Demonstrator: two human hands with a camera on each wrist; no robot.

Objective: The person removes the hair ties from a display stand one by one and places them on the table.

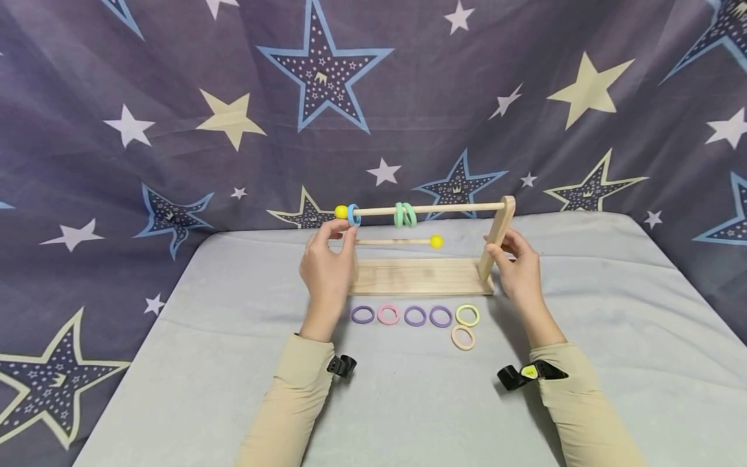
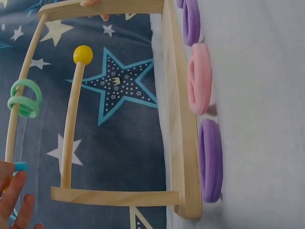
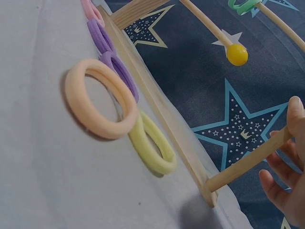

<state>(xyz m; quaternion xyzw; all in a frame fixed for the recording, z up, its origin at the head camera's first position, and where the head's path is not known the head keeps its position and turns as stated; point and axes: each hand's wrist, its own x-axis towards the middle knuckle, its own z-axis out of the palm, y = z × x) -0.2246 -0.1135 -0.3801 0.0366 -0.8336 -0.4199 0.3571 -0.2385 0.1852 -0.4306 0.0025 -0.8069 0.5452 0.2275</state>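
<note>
A wooden rack [image 1: 420, 276] with two rods stands on the bed-like surface. At the yellow-balled end of its upper rod [image 1: 449, 208], my left hand [image 1: 328, 267] pinches a blue hair tie [image 1: 351, 215] that is around the rod. Two green hair ties [image 1: 399, 215] hang farther along that rod. The lower rod [image 1: 391, 242] ends in a yellow ball [image 1: 436, 241] and carries no tie. My right hand [image 1: 521, 267] grips the right upright [image 1: 498, 239], thumb in front and fingers behind. In the left wrist view, the blue tie [image 2: 21, 166] is partly covered by fingers.
Several hair ties lie in front of the rack: purple [image 1: 363, 322], pink [image 1: 388, 323], two more purple, yellow [image 1: 467, 324] and peach [image 1: 463, 347]. Pale cloth [image 1: 408, 402] covers the surface. A star-patterned curtain [image 1: 373, 143] hangs behind.
</note>
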